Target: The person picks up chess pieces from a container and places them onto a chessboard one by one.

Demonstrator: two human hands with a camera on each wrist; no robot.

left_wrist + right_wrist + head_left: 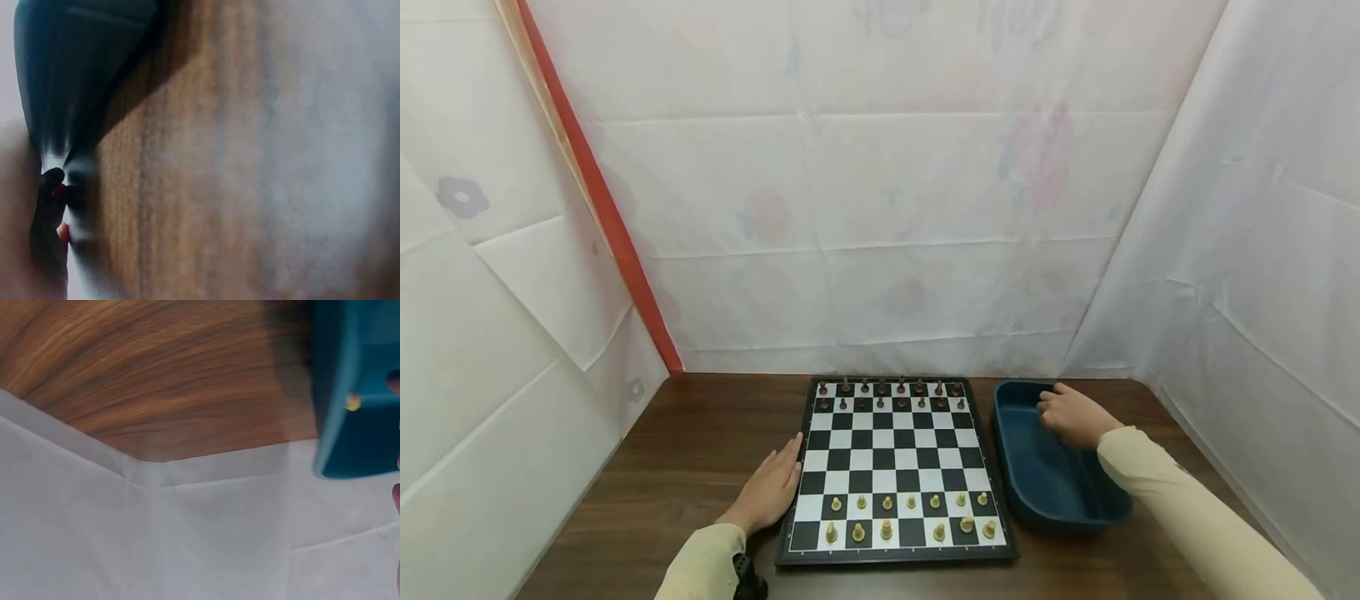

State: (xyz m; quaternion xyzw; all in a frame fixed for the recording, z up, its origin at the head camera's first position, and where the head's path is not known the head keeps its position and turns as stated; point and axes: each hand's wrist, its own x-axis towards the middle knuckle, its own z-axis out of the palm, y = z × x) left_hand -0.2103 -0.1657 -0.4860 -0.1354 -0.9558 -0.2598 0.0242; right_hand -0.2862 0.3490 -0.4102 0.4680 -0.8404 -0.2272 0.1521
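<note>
A black-framed chessboard [883, 459] lies on the brown table. Dark red chess pieces [882, 388] stand in two rows at its far end, and cream ones [886, 529] in two rows at the near end. With fingers extended, my left hand [771, 487] rests along the board's left edge. To the right of the board is a deep blue tray [1067, 523]. Over its far part is my right hand [1072, 417], fingers bent downward; whether they hold anything is hidden. A small yellowish chess piece [353, 402] shows inside the tray in the right wrist view.
White patterned sheeting [880, 183] hangs behind the table and along both sides. A red strip [602, 196] runs down the back left corner. Bare wood tabletop [700, 442] lies left of the board.
</note>
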